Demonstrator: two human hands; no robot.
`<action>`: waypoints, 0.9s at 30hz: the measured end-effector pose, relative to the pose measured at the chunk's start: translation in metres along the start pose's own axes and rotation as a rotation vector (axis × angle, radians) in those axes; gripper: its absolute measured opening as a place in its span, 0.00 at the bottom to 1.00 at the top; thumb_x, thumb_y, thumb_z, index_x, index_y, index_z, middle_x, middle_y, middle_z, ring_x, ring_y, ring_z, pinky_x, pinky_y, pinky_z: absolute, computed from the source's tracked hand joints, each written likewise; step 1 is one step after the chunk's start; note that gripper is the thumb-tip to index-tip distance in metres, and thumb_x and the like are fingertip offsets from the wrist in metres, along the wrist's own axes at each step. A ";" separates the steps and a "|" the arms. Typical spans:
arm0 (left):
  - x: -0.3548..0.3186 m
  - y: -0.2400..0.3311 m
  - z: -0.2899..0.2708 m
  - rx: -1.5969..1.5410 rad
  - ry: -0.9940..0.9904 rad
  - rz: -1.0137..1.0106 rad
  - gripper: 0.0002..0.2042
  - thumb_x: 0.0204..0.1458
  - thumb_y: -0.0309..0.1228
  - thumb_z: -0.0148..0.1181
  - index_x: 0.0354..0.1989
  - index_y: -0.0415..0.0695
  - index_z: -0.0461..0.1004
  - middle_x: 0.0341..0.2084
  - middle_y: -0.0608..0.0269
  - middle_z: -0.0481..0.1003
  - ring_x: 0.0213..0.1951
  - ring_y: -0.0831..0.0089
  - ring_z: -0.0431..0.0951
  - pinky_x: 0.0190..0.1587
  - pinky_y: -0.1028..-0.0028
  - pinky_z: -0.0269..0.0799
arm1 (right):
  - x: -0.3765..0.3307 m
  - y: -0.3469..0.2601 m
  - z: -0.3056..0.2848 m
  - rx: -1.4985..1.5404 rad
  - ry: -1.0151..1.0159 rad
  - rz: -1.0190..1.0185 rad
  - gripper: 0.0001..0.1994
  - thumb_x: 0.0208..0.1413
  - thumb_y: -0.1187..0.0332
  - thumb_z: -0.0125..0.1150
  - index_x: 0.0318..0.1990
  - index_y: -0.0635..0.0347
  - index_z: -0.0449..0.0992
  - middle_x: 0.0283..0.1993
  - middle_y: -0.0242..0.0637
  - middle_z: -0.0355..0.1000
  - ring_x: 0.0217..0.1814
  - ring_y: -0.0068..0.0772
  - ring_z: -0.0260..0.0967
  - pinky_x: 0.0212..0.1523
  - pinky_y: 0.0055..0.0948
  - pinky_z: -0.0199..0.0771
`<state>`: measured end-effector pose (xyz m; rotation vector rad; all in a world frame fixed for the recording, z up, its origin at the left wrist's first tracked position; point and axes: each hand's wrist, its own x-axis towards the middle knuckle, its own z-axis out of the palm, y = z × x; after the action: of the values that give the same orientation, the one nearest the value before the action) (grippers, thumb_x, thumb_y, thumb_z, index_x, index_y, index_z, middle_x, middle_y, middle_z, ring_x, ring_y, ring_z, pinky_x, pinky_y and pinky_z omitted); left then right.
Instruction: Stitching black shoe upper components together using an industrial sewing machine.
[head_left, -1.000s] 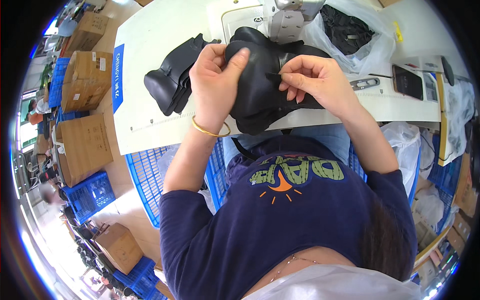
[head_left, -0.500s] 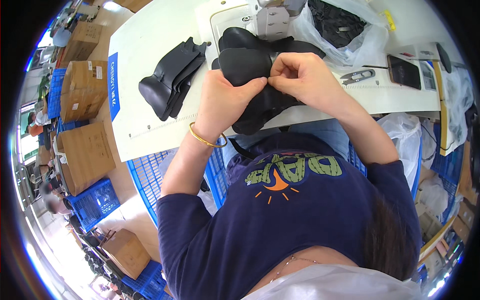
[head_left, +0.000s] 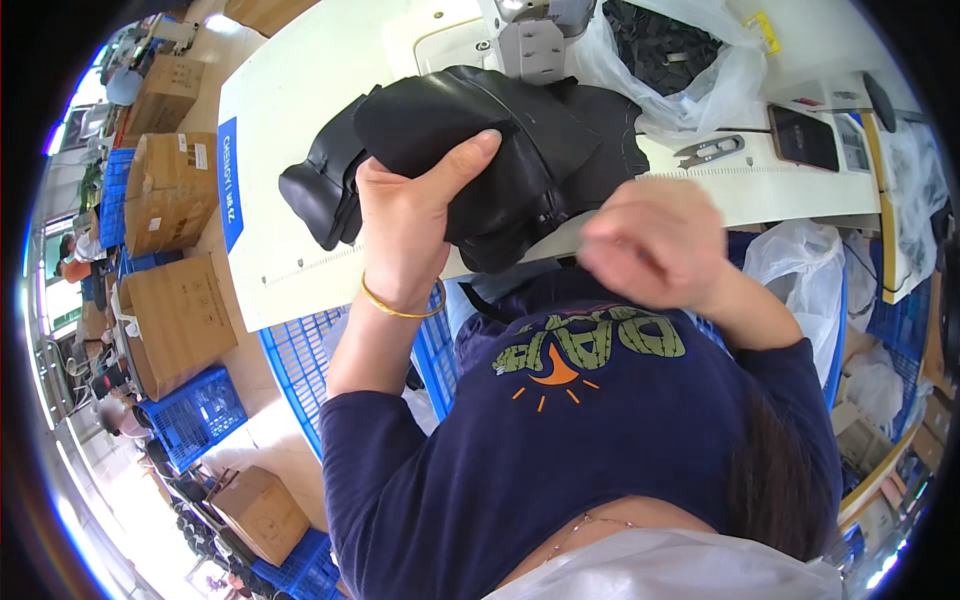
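While the left hand (head_left: pixel 405 220) grasps a black piece (head_left: pixel 490 180), thumb laid over its top face and the other fingers mostly hidden beneath, the piece sits on the person's side of the machine (head_left: pixel 540 50), close to it, at the near edge of the table (head_left: pixel 300 100). Surface of the piece glossy, creased in places.

Right hand (head_left: pixel 655 245): nearer the person than the machine and off to its right, apart from the piece. Fingers curled, blurred; cannot tell whether they pinch anything.

Stack (head_left: pixel 325 185) of similar black pieces left of the machine, partly covered by the held one. Just right of the machine, a clear bag (head_left: pixel 735 80), open, with black scraps (head_left: pixel 660 50) inside. Snips (head_left: pixel 712 151) lie right of the machine, toward the person; phone (head_left: pixel 803 137) farther right, dark screen up. Well left of the machine, a blue label (head_left: pixel 230 185) on the table's edge; beyond that, brown cartons (head_left: pixel 180 320) on the floor side.
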<state>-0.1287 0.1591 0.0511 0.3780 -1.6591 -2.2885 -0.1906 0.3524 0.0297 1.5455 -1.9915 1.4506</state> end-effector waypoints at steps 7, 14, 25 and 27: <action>-0.017 0.013 0.015 -0.056 -0.007 -0.083 0.11 0.45 0.18 0.63 0.38 0.36 0.76 0.32 0.60 0.78 0.33 0.75 0.78 0.40 0.77 0.75 | -0.004 -0.017 0.026 1.093 0.156 0.626 0.19 0.47 0.74 0.67 0.47 0.64 0.70 0.37 0.32 0.72 0.30 0.19 0.69 0.28 0.18 0.68; -0.020 0.009 0.015 0.156 0.020 0.018 0.09 0.45 0.19 0.64 0.37 0.36 0.77 0.30 0.63 0.79 0.31 0.79 0.77 0.37 0.80 0.72 | 0.012 -0.012 0.028 0.729 0.334 0.588 0.09 0.51 0.77 0.61 0.41 0.66 0.74 0.36 0.30 0.73 0.35 0.17 0.69 0.35 0.17 0.70; -0.016 0.004 0.015 0.113 -0.029 0.016 0.10 0.46 0.19 0.63 0.39 0.37 0.76 0.33 0.63 0.78 0.34 0.79 0.76 0.39 0.79 0.73 | 0.012 -0.010 0.034 0.754 0.410 0.634 0.07 0.53 0.78 0.59 0.40 0.67 0.73 0.36 0.30 0.72 0.35 0.17 0.68 0.35 0.18 0.70; -0.015 0.003 0.016 0.103 -0.029 -0.006 0.10 0.47 0.19 0.62 0.40 0.37 0.76 0.34 0.63 0.78 0.35 0.79 0.76 0.40 0.79 0.73 | 0.014 -0.009 0.035 0.743 0.422 0.606 0.07 0.53 0.78 0.59 0.41 0.67 0.73 0.36 0.30 0.72 0.35 0.17 0.68 0.35 0.18 0.70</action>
<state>-0.1207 0.1783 0.0598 0.3748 -1.7974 -2.2286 -0.1755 0.3165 0.0271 0.6741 -1.8126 2.7072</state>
